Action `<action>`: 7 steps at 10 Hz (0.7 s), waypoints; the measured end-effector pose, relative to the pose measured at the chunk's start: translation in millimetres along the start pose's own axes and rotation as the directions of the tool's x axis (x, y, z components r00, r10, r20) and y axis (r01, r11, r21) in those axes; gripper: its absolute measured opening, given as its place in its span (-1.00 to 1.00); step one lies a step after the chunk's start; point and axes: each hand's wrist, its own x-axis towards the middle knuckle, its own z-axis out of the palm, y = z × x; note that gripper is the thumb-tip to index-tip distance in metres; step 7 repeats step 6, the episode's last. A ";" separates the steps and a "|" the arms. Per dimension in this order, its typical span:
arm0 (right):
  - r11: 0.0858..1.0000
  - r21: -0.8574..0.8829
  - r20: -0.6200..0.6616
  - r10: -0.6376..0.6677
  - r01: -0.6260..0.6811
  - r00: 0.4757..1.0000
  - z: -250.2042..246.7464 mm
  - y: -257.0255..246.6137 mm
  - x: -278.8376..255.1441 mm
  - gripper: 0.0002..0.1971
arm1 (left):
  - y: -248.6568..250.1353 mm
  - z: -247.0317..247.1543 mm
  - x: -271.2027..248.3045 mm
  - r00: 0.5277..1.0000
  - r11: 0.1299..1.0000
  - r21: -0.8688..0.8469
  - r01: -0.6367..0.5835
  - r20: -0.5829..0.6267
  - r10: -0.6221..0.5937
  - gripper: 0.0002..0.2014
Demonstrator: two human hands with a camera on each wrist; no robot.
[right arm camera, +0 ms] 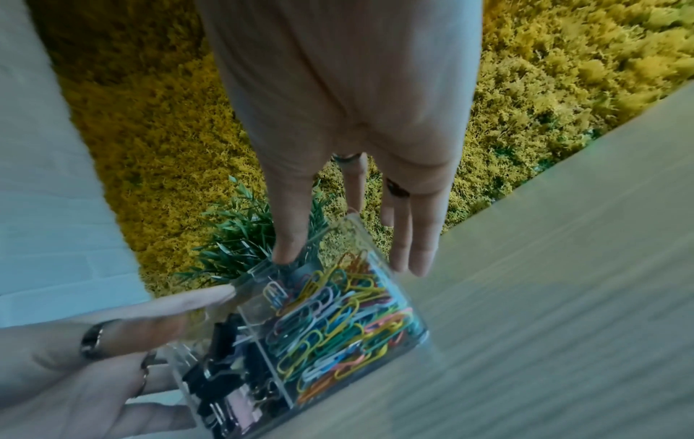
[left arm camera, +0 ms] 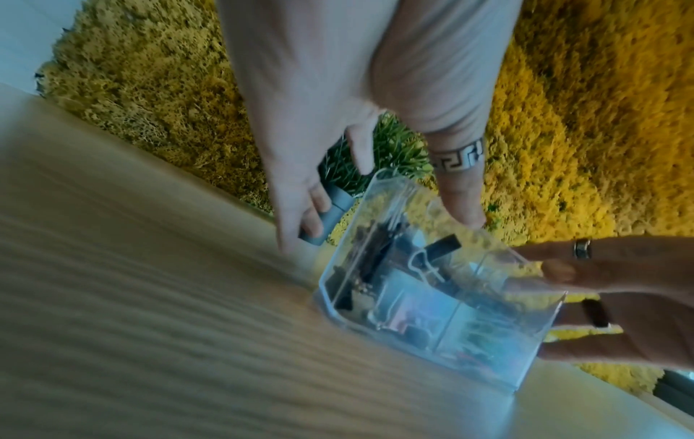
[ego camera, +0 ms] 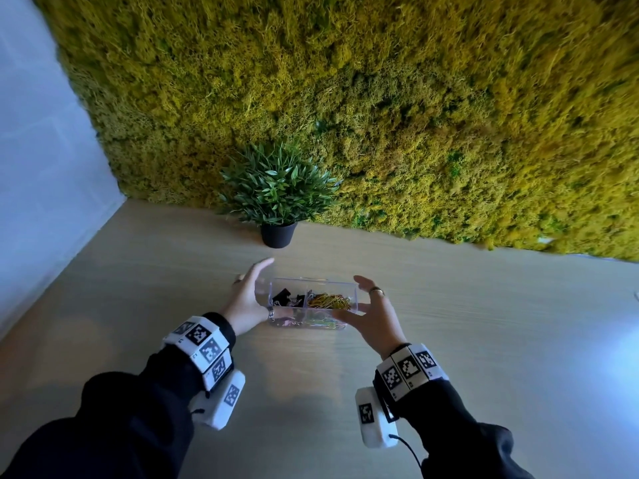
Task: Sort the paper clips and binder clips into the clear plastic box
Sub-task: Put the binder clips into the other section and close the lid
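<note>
A clear plastic box [ego camera: 301,280] with two compartments sits on the wooden table [ego camera: 466,357]. Black binder clips [ego camera: 283,298] fill its left compartment and coloured paper clips [ego camera: 330,301] its right one; the right wrist view shows the same binder clips [right arm camera: 218,377] and paper clips [right arm camera: 338,320]. My left hand [ego camera: 249,297] flanks the box's left end, thumb at the front wall, fingers straight and spread behind it. My right hand [ego camera: 375,314] flanks the right end, thumb [right arm camera: 287,249] on the rim, straight fingers [right arm camera: 416,255] past the far side. Whether either hand squeezes the box is unclear.
A small green plant in a black pot [ego camera: 278,233] stands behind the box against a yellow-green moss wall [ego camera: 415,115]. A white wall [ego camera: 41,150] bounds the table on the left. Bare tabletop extends to the right and toward me.
</note>
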 end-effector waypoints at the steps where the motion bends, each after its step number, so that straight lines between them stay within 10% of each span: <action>1: 0.993 0.103 -0.051 0.067 -0.062 0.996 4.9 0.9 -2.6 -0.25 | 1.2 6.3 -6.3 0.999 0.999 -0.012 0.038 -0.028 -0.038 -0.04; 7: 0.994 0.028 -0.131 0.109 -0.106 0.985 22.5 -4.6 -9.7 -0.30 | 14.4 18.9 -39.9 0.983 0.970 -0.241 0.033 0.181 0.012 -0.06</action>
